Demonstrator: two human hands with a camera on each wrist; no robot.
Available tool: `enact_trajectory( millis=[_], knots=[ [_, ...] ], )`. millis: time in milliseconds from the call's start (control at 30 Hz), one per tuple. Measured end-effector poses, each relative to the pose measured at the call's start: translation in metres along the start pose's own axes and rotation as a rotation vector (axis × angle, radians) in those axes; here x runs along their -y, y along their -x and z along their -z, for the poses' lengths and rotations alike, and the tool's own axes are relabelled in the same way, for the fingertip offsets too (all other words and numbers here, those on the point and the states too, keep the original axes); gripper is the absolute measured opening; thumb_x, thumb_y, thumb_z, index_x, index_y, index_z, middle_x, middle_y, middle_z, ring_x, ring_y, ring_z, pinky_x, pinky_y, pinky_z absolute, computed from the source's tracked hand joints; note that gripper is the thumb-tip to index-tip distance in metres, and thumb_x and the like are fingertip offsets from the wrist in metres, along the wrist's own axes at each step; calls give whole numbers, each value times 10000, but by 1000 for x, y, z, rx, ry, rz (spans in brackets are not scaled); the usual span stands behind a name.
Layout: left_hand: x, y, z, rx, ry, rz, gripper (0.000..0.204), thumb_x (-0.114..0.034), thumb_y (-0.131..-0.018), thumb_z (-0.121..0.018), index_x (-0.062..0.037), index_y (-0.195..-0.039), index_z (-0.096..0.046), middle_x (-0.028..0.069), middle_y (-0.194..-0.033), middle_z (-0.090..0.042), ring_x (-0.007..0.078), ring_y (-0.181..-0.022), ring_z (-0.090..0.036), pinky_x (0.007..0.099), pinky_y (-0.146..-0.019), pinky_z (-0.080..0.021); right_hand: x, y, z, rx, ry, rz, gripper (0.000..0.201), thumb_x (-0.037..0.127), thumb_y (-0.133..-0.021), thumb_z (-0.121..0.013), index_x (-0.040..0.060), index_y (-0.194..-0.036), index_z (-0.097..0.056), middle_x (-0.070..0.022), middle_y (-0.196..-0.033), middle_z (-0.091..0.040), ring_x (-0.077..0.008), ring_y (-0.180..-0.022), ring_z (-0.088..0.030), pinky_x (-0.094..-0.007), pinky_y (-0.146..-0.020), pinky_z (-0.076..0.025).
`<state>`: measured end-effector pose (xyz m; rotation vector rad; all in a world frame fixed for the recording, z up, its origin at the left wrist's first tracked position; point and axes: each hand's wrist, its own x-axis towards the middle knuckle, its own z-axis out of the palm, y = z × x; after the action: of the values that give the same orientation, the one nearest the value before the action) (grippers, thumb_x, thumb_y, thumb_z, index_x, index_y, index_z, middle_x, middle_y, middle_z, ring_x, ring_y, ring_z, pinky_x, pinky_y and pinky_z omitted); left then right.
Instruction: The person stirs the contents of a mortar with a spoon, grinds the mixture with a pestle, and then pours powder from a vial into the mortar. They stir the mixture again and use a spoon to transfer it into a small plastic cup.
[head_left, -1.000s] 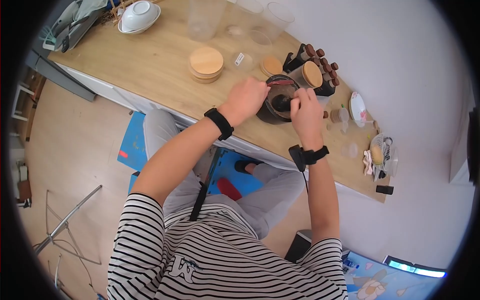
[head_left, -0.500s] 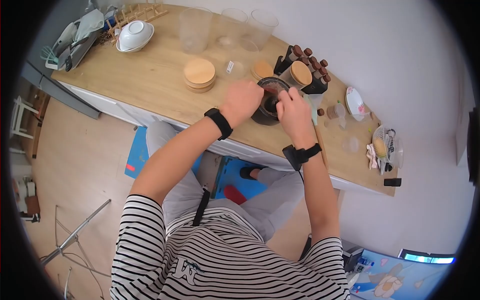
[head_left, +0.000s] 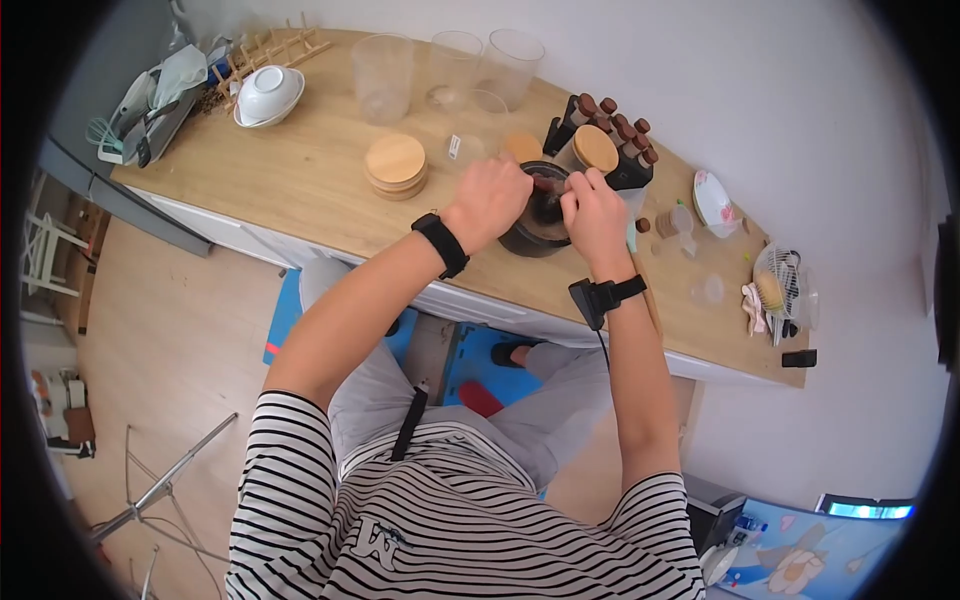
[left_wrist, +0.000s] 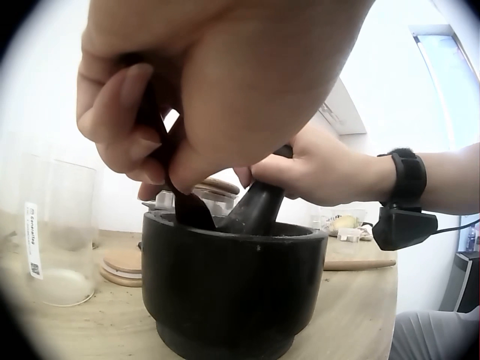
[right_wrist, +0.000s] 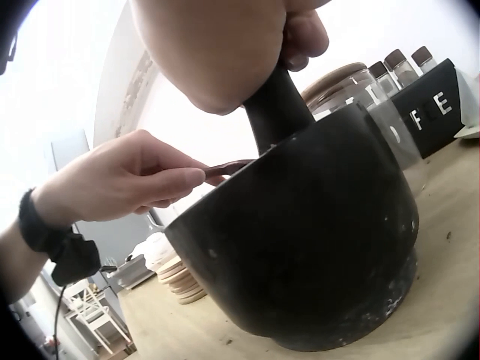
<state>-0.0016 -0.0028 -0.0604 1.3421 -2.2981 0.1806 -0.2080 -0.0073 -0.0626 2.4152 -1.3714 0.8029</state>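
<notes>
From where I stand, the left hand has its fingers closed in a pinch on a slim dark-brown utensil, which dips below them inside the rim of a round black stone-like mortar on the pale wooden worktop. The right hand wraps its fingers round a thick black pestle, tilted down into the mortar beside the utensil.

Side-on, the mortar hides the foot of the pestle and the tip of the brown tool; from above, I can't make out its dim contents. Left of the mortar, the label carries print too fine to read. Over the mortar, the right wrist view's top edge crops the right hand.
</notes>
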Motion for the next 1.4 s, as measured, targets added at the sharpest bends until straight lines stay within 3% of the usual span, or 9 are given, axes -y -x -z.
enact_trajectory(
  millis=[167,333,433,567,667,833,1067,1267,1400],
  knots=[
    [4,0,23,146,-22,1,97,-88,-860,-663,-42,-805,-728,175,-880,-689,327,-778,-733,421,-632,-585,22,3,8,-5,-14,103,213,89,-778,-758,82,-930,-609,-90,-919,-549,-288,-844,-643,-431,-660,-542],
    [14,4,29,114,-47,70,177,-165,-946,-663,-42,-840,-732,172,-897,-680,332,-775,-730,426,-638,-583,9,-24,1,-83,-35,211,229,115,-777,-776,86,-939,-617,-85,-915,-552,-286,-836,-642,-431,-657,-543],
    [19,6,28,90,-36,68,197,-186,-967,-658,-33,-867,-730,173,-880,-672,341,-767,-726,430,-638,-580,-7,-40,-2,-9,-25,193,222,121,-779,-782,87,-933,-626,-78,-911,-558,-289,-828,-643,-428,-661,-544],
    [21,10,24,124,-25,49,195,-182,-970,-657,-18,-887,-721,179,-867,-662,354,-765,-721,439,-636,-576,-22,-38,1,47,-89,6,88,88,-846,-699,77,-897,-630,-98,-872,-609,-333,-795,-663,-450,-682,-548],
    [19,20,20,34,12,24,195,-175,-963,-662,-13,-870,-720,185,-869,-666,360,-768,-722,450,-639,-577,-22,-22,0,50,-148,-81,32,73,-868,-656,81,-893,-637,-108,-856,-621,-355,-784,-662,-460,-671,-545],
    [13,18,22,71,48,69,156,-113,-935,-660,-6,-839,-720,196,-866,-668,364,-765,-723,452,-635,-580,-4,-22,7,-22,-197,-31,16,86,-875,-663,87,-888,-653,-109,-844,-611,-358,-770,-653,-454,-664,-540],
    [10,10,16,69,-8,36,86,-48,-827,-663,10,-822,-727,205,-853,-678,354,-756,-735,422,-623,-597,-26,-27,9,-61,-135,-72,32,100,-889,-658,69,-885,-652,-118,-865,-633,-363,-782,-657,-455,-675,-534],
    [-1,8,12,84,19,74,79,-43,-815,-670,6,-818,-733,219,-874,-693,361,-766,-736,429,-650,-607,-17,-18,3,-11,-234,-113,10,66,-887,-649,57,-892,-649,-135,-877,-635,-373,-788,-654,-464,-696,-528],
    [8,13,23,90,70,73,140,-103,-898,-664,6,-841,-731,210,-864,-681,382,-771,-721,454,-644,-589,-17,-23,34,16,-262,-110,15,45,-878,-643,57,-884,-636,-130,-862,-627,-361,-777,-647,-450,-682,-522]
  ],
)
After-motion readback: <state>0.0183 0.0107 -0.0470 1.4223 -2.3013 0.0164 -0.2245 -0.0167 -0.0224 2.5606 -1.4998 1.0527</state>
